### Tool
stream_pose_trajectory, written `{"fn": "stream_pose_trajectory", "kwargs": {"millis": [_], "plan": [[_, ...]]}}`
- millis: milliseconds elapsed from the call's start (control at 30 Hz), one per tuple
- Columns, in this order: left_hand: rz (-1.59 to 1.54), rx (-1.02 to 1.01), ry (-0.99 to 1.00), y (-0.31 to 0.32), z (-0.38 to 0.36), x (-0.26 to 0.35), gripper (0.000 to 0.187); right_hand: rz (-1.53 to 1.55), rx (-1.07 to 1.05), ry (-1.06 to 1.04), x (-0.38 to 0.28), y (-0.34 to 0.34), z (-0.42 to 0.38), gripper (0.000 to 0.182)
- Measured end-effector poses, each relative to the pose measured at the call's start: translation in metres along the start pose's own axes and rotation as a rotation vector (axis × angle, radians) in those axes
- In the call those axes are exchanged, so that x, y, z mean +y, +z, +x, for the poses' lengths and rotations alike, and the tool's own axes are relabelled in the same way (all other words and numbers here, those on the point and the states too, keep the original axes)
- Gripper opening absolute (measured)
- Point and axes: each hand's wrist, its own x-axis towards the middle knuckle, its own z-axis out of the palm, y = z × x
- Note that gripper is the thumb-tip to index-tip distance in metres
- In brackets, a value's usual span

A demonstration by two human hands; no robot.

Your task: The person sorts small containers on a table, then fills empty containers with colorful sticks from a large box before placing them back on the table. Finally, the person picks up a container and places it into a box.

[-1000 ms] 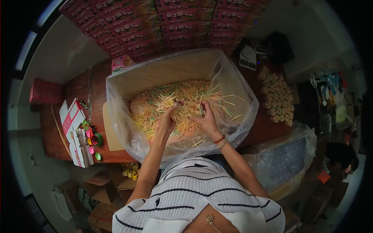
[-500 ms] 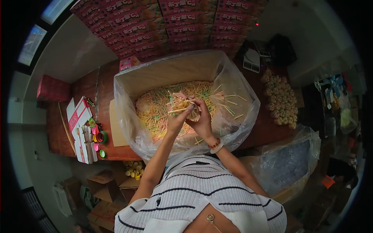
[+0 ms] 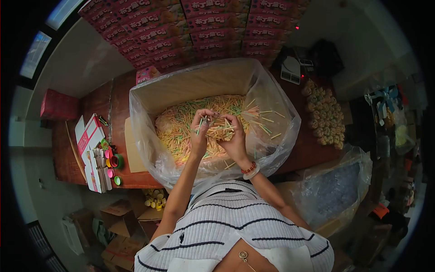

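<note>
Head view, catalogue of contents. Left hand (image 3: 199,131): raised over a carton, grip closed on a bundle of coloured sticks (image 3: 216,128), fingers curled around the bundle's left end. Right hand (image 3: 235,136): grip closed on the same bundle from the right side, thumb and fingers pressed against the sticks; a beaded bracelet (image 3: 249,168) is worn at the wrist. The bundle is held between both hands, roughly level, just above the heap of loose sticks (image 3: 181,127).

Cardboard carton (image 3: 195,84): open-topped, lined with a clear plastic bag (image 3: 281,118) folded over its rim, filled with yellow, green, orange and pink sticks. A few sticks are scattered against the bag's right wall.

Wooden tabletop (image 3: 97,102): the carton is carried on it. Flat paper packets (image 3: 93,154) and small coloured caps (image 3: 111,165) are laid near its left edge. Round yellowish pieces (image 3: 326,118) are spread to the right of the carton, with a small scale (image 3: 291,68) behind them. Red printed boxes (image 3: 195,27) are stacked along the back.
</note>
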Motion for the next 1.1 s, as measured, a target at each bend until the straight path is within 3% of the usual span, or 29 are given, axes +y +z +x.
{"fn": "stream_pose_trajectory", "kwargs": {"millis": [267, 400, 467, 533, 600, 667, 733, 800, 900, 1033, 1100], "plan": [[-0.017, -0.048, -0.028, 0.004, -0.001, 0.010, 0.048, -0.042, 0.107, -0.145, 0.008, -0.002, 0.002, 0.064], [-0.129, -0.058, -0.091, 0.008, -0.003, 0.014, 0.052, 0.028, 0.114, -0.096, 0.010, -0.002, 0.000, 0.065], [0.047, -0.146, -0.069, 0.008, -0.001, 0.010, 0.057, -0.054, 0.108, -0.126, 0.007, -0.005, 0.005, 0.066], [0.033, -0.127, -0.141, 0.025, -0.003, 0.032, 0.059, -0.071, 0.088, -0.108, 0.000, -0.009, -0.005, 0.065], [0.503, -0.272, 0.172, 0.027, 0.006, 0.035, 0.061, -0.081, 0.071, -0.105, 0.002, -0.006, 0.000, 0.065], [0.498, -0.296, 0.137, 0.031, 0.001, 0.031, 0.062, 0.123, 0.047, -0.023, 0.011, -0.001, -0.007, 0.063], [0.578, -0.308, 0.165, 0.035, 0.008, 0.038, 0.045, 0.035, 0.048, -0.055, -0.008, -0.003, -0.001, 0.063], [0.477, -0.390, 0.084, 0.025, 0.007, 0.030, 0.045, -0.044, 0.030, -0.091, 0.004, -0.003, -0.006, 0.064], [0.618, -0.183, 0.060, 0.021, 0.005, 0.027, 0.043, -0.058, 0.040, -0.031, 0.028, 0.001, -0.003, 0.068], [0.918, -0.259, 0.018, 0.003, -0.017, 0.042, 0.040, -0.109, 0.107, -0.027, 0.049, -0.002, -0.009, 0.072], [0.904, -0.326, -0.073, 0.000, -0.027, 0.031, 0.038, -0.085, 0.129, -0.031, 0.045, -0.006, -0.017, 0.072]]}}
